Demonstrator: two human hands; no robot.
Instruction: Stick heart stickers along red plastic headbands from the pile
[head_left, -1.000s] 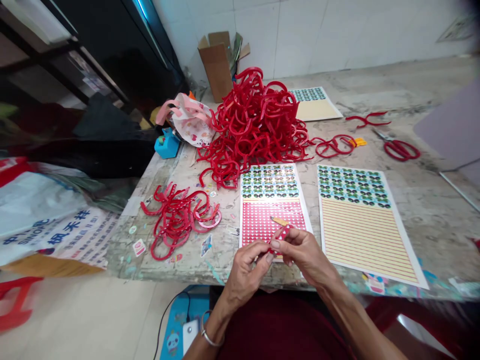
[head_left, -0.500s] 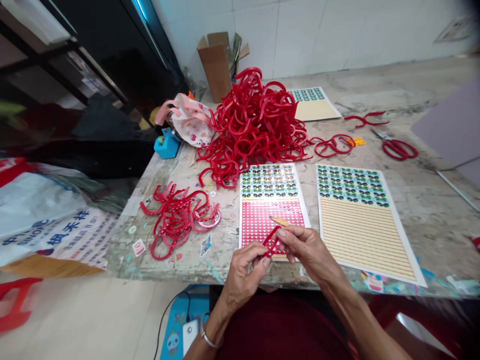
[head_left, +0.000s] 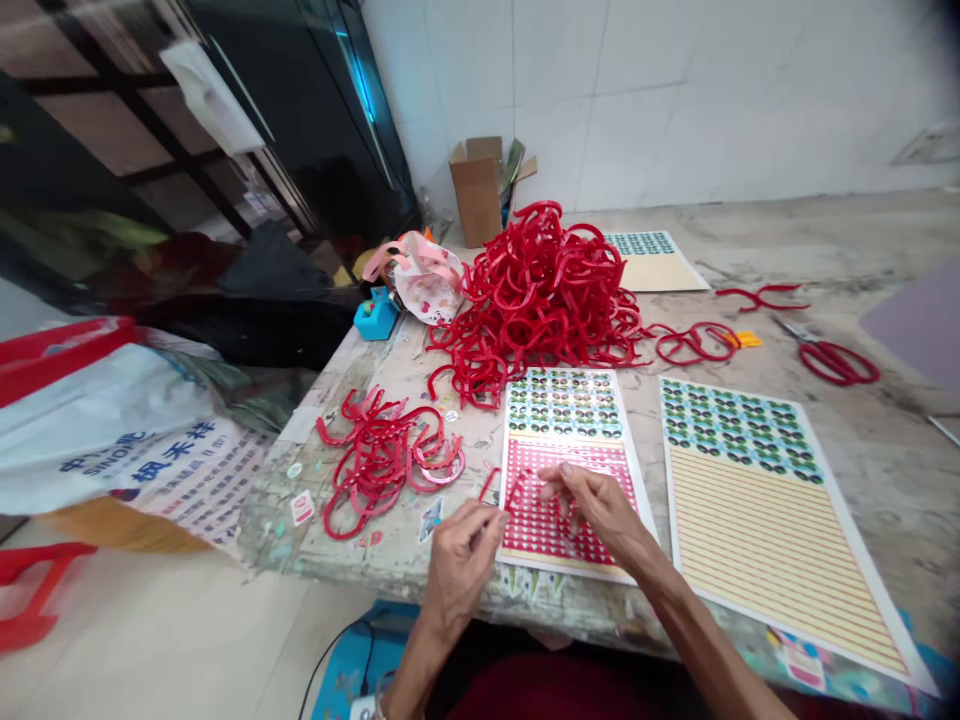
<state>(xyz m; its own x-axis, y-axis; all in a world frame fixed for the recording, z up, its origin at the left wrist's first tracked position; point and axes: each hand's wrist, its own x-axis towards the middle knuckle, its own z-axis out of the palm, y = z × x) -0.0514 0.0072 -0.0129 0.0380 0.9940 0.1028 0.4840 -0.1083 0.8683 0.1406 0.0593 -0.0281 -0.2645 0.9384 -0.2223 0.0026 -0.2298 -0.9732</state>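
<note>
My left hand [head_left: 461, 560] is closed on a red headband [head_left: 516, 490], whose two ends stick up past the fingers at the sheet's left edge. My right hand [head_left: 596, 510] hovers over a sticker sheet [head_left: 532, 535] of red rows with white hearts. Its fingers are curled, with thumb and index close together; anything between them is too small to make out. A smaller pile of red headbands [head_left: 382, 460], some with heart strips on them, lies left of the sheet. Behind it rises a large heap of plain red headbands [head_left: 555, 290].
A second sticker sheet [head_left: 772, 550] with striped rows lies to the right, and another sheet [head_left: 660, 270] at the back. Red-handled scissors [head_left: 836, 362], a blue tape dispenser [head_left: 376, 315], a patterned bag [head_left: 427, 285] and a cardboard box [head_left: 476, 200] also stand or lie on the table.
My hands have come apart: the left has moved left with the headband, while the right has let go of it and is over the heart rows. The yellow-handled tool on the sheet is no longer visible.
</note>
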